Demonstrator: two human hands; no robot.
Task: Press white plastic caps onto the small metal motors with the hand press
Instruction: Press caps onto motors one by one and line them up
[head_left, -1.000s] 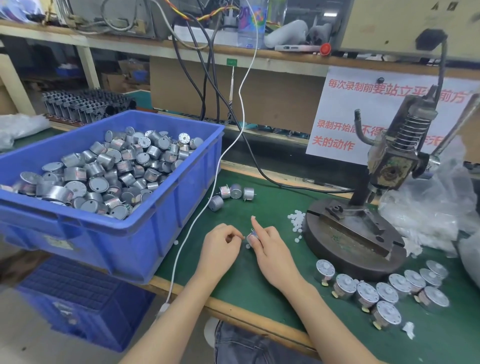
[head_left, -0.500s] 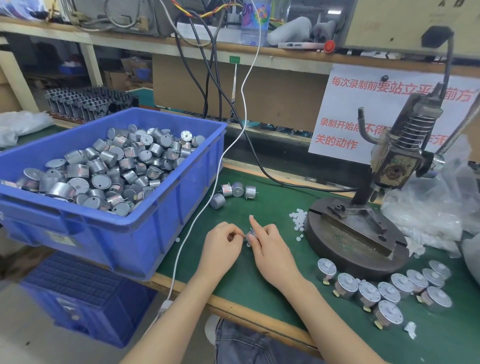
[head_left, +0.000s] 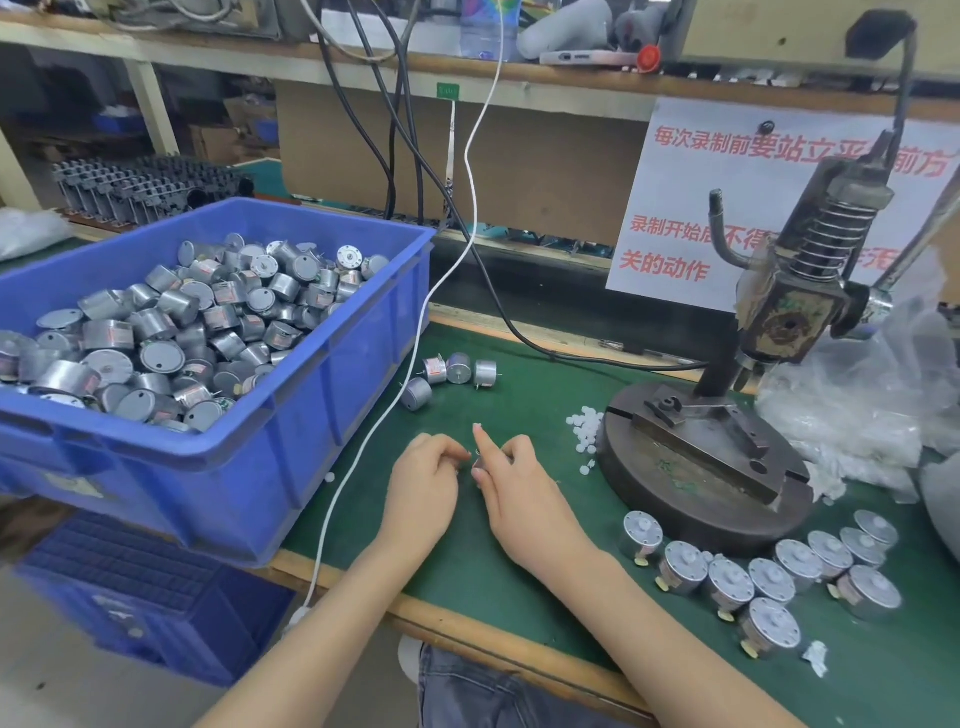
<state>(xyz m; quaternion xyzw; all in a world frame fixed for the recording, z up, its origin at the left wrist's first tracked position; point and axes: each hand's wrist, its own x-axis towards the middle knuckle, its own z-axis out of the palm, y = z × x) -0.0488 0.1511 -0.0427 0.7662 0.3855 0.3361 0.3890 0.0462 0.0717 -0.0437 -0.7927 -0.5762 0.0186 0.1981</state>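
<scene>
**Cap being seated by hand, left of the press; not yet pressed**

Both hands meet on the green mat (head_left: 519, 364) well left of the hand press (head_left: 675, 483), nearer the table edge than its base.

- The right hand (head_left: 524, 499) is curled round one small motor (head_left: 477, 464). Thumb and lower fingers clamp it and the index finger sticks up straight. The motor is mostly hidden.
- The left hand (head_left: 423, 483) has curled fingers with the tips drawn together at the motor's end. Cannot tell whether they pinch a cap: too small, and covered.
- The white caps (head_left: 584, 426) lie in a loose pile touching the left edge of the press base.
- The capped motors (head_left: 753, 577) stand in a row just in front of the base.
- Four loose motors (head_left: 452, 374) lie farther left of the press, beside the blue bin (head_left: 311, 441), which is full of motors.
- The plastic bags (head_left: 857, 410) sit right of the press.

Judged step: starting a cap on the shaft before the motor goes under the ram.

To do it well:
- Keep the motor clamped firmly, shaft end toward the left fingertips.
- Set the cap straight on the shaft, not cocked, and push only until it stays put.
- Carry the motor to the fixture block on the press base, cap up.
- Centre it under the ram before pulling the lever.

A tilted cap would likely crush or pop off.
</scene>
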